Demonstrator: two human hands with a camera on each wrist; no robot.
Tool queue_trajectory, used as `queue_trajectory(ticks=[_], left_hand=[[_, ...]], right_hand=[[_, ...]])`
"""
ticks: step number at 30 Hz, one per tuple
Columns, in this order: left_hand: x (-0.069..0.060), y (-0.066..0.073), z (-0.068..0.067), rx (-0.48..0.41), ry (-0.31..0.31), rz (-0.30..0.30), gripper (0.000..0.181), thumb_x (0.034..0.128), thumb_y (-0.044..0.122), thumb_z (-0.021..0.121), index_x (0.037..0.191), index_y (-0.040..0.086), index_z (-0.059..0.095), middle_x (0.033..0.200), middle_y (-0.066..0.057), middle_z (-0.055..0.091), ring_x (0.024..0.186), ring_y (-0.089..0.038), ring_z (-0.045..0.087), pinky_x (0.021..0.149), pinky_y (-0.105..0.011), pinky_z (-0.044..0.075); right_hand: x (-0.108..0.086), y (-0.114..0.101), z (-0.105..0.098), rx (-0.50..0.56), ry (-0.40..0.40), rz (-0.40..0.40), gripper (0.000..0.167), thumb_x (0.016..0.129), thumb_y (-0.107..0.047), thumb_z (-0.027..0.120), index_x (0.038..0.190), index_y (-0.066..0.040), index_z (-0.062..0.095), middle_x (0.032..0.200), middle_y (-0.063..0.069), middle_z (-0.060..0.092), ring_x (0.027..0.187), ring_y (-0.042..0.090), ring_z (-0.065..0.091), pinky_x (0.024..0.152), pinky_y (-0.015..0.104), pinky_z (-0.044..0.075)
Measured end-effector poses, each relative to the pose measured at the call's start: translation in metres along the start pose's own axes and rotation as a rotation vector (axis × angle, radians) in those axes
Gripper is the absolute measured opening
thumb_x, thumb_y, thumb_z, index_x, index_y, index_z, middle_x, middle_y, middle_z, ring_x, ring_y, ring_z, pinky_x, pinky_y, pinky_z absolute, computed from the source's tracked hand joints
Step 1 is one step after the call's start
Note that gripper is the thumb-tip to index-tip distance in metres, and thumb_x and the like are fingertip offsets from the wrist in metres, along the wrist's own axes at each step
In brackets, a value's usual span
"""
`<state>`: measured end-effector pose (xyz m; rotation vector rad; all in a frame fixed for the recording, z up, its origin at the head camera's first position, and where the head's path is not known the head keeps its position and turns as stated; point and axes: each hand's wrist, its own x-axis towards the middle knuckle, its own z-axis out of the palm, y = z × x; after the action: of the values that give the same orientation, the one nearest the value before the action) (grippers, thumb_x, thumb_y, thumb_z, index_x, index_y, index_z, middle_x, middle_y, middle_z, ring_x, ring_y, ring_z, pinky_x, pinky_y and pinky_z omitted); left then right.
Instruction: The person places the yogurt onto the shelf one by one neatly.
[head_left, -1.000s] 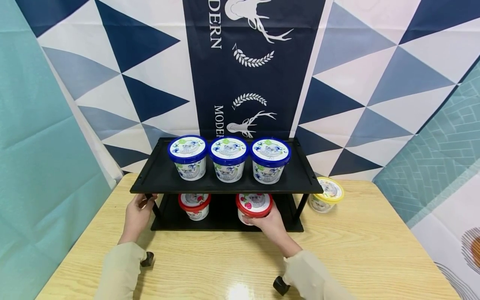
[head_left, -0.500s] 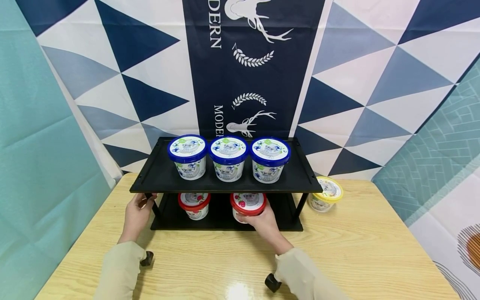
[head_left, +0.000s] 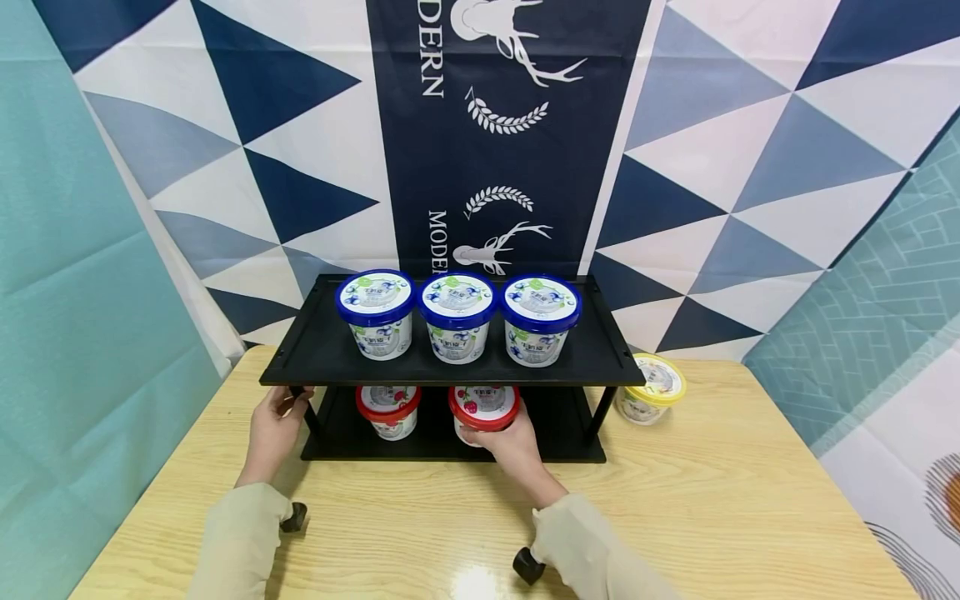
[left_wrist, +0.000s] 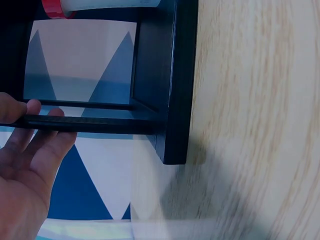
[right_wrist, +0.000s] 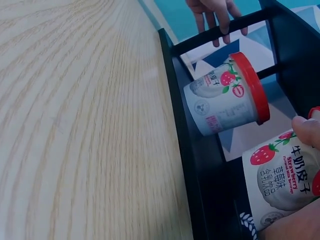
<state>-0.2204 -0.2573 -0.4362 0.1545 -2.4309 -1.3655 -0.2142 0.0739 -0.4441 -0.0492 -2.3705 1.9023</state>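
A black two-tier rack (head_left: 296,354) stands on the table. My left hand (head_left: 272,437) grips its front left post (left_wrist: 100,124), with the thumb on one side and fingers on the other in the left wrist view. On the lower shelf, my right hand (head_left: 516,442) holds a red-lidded strawberry milk drink cup (head_left: 485,406) round its side. Whether that cup's base touches the shelf is hard to tell. Farther left on this shelf stands a second red-lidded cup (head_left: 388,412), upright and apart from the held one. The upper shelf partly covers both lids.
Three blue-lidded cups (head_left: 457,308) stand in a row on the upper shelf. A yellow-lidded cup (head_left: 652,388) sits on the wooden table (head_left: 420,525), just right of the rack. Patterned cloth (head_left: 315,167) hangs behind, and a teal cloth (head_left: 90,333) hangs at the left.
My right hand has moved left along the lower shelf with the red-lidded cup, nearer the other red-lidded cup. The left hand has stayed on the post.
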Motion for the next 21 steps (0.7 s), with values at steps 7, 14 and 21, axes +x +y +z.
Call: queue_trajectory(ticks=[7, 14, 21], left_hand=[[0.001, 0.001, 0.0, 0.004, 0.004, 0.016, 0.019, 0.0973, 0.013, 0.047, 0.112, 0.009, 0.058, 0.114, -0.015, 0.062, 0.087, 0.018, 0.045, 0.081, -0.002, 0.037], [0.001, 0.002, -0.001, 0.008, -0.003, 0.004, 0.019, 0.0975, 0.013, 0.047, 0.113, 0.009, 0.057, 0.116, -0.015, 0.061, 0.088, 0.019, 0.045, 0.081, -0.003, 0.038], [0.0, 0.0, -0.002, 0.01, -0.01, -0.001, 0.02, 0.0981, 0.015, 0.046, 0.113, 0.009, 0.057, 0.116, -0.014, 0.061, 0.09, 0.017, 0.045, 0.095, -0.031, 0.047]], right_hand=[[0.001, 0.004, 0.006, -0.017, 0.021, -0.004, 0.09, 0.063, -0.015, 0.086, 0.137, -0.004, 0.035, 0.129, 0.016, 0.052, 0.118, 0.029, 0.049, 0.103, 0.041, 0.041], [0.003, 0.007, 0.014, 0.043, 0.021, -0.007, 0.093, 0.063, -0.012, 0.085, 0.139, -0.005, 0.033, 0.132, 0.016, 0.05, 0.121, 0.029, 0.048, 0.103, 0.04, 0.042], [0.003, 0.008, 0.022, 0.06, 0.027, -0.01, 0.09, 0.063, -0.011, 0.085, 0.138, -0.004, 0.035, 0.129, 0.016, 0.052, 0.119, 0.029, 0.049, 0.102, 0.04, 0.042]])
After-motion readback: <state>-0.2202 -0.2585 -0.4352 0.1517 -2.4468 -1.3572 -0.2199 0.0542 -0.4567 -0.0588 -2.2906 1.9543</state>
